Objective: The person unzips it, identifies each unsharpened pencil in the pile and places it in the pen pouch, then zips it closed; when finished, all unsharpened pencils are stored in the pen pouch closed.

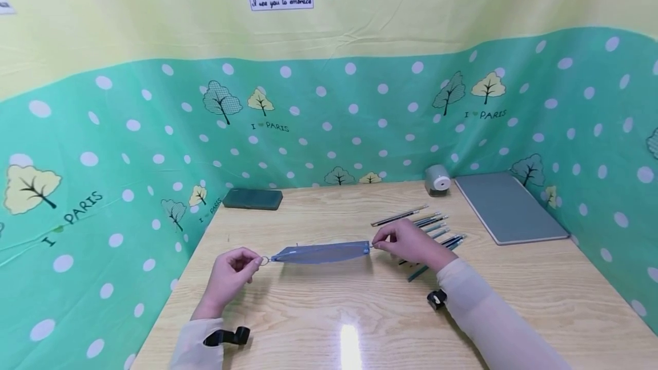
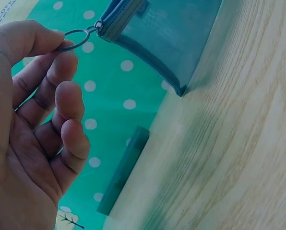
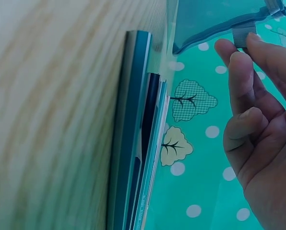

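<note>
A blue mesh zip pouch is stretched between both hands, upright just over the table. My left hand pinches the metal ring at the zipper's end between thumb and forefinger, its other fingers loosely bent. At the opposite end, my right hand pinches a small fabric tab on the pouch. In the right wrist view the pouch's mesh side hangs beside that hand. Several pencils lie on the table by the right hand, some hidden beneath it.
On the wooden table a dark green case lies at the back left. A grey pencil sharpener stands at the back, left of a flat grey board. A patterned cloth hangs behind and along the sides.
</note>
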`<control>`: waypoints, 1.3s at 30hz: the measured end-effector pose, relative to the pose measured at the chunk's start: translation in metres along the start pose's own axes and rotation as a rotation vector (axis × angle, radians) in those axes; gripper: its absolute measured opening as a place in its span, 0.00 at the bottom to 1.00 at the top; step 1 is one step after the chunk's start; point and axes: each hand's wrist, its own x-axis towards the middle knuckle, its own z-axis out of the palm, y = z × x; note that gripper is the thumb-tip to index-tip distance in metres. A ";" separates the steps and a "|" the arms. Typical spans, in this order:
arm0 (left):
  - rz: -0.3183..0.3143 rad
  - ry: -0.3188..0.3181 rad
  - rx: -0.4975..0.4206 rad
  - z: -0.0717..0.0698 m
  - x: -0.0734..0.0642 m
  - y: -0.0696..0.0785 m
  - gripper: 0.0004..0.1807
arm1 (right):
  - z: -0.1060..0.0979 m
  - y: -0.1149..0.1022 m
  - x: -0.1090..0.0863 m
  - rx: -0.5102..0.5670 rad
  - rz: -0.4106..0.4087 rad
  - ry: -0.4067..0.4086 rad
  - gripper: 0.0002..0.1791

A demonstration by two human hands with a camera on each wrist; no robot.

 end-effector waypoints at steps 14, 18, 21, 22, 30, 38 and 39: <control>-0.005 -0.098 0.058 -0.002 -0.001 -0.008 0.02 | 0.006 0.001 0.000 -0.097 0.011 -0.003 0.04; 0.003 -0.137 0.057 -0.004 -0.001 -0.010 0.04 | 0.007 -0.003 -0.001 -0.108 0.002 -0.007 0.02; 0.005 -0.159 0.055 -0.005 -0.001 -0.012 0.04 | 0.007 -0.005 0.000 -0.120 -0.006 -0.007 0.02; 0.006 -0.164 0.056 -0.005 -0.001 -0.013 0.04 | 0.008 -0.004 0.000 -0.124 -0.005 -0.008 0.03; -0.019 -0.247 0.124 -0.006 -0.002 -0.016 0.06 | 0.011 -0.004 0.000 -0.171 0.005 -0.023 0.04; -0.057 -0.327 0.150 -0.007 -0.002 -0.019 0.04 | 0.014 -0.004 0.003 -0.216 0.003 -0.036 0.08; -0.069 -0.336 0.155 -0.007 -0.002 -0.019 0.04 | 0.014 -0.005 0.003 -0.218 0.013 -0.038 0.08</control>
